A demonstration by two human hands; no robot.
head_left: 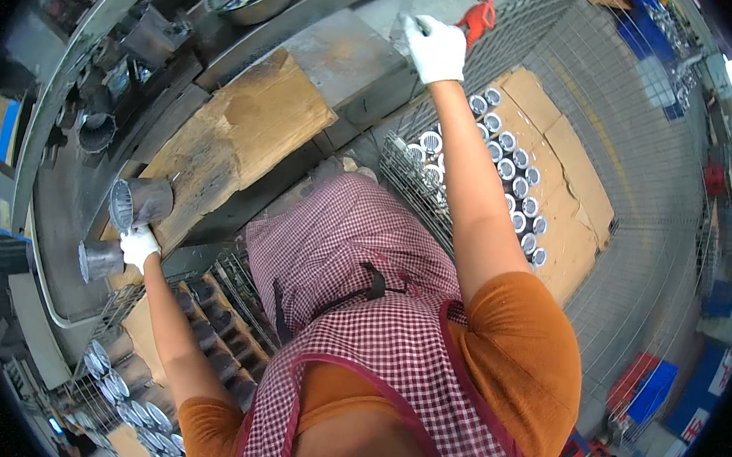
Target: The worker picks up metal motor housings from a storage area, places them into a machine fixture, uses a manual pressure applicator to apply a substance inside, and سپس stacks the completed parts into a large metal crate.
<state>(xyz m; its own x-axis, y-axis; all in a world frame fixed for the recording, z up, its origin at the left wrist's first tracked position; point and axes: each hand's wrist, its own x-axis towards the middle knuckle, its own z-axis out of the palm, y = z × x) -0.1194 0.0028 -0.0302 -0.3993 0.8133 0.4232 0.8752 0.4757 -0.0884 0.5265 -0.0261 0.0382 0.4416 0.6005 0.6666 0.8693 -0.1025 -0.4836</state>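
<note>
Observation: working wide, reach splitting left and right

A wire cage is standing on my right, holding rows of round metal parts on a cardboard liner. A tabletop is running along my left, with a stained cardboard sheet covering part of it. Toward the sheet's left end, two grey metal cylinders are sitting close together: the upper cylinder is showing a ribbed end, the lower cylinder is sitting just beside it.

Handling note (judgement): sound practice is wrapping the fingers around one cylinder's outer wall, sparing the ribbed end, and leaving room so the pair are not knocking together.

My left hand, white-gloved, is resting between the two, fingers partly bending and apparently touching; I cannot tell which piece, or whether it is clamping on either. My right hand, also gloved, is hanging well apart, fingers curling with nothing showing inside; whether they are closing on anything, I cannot tell. A red object is showing just beside it.
</note>
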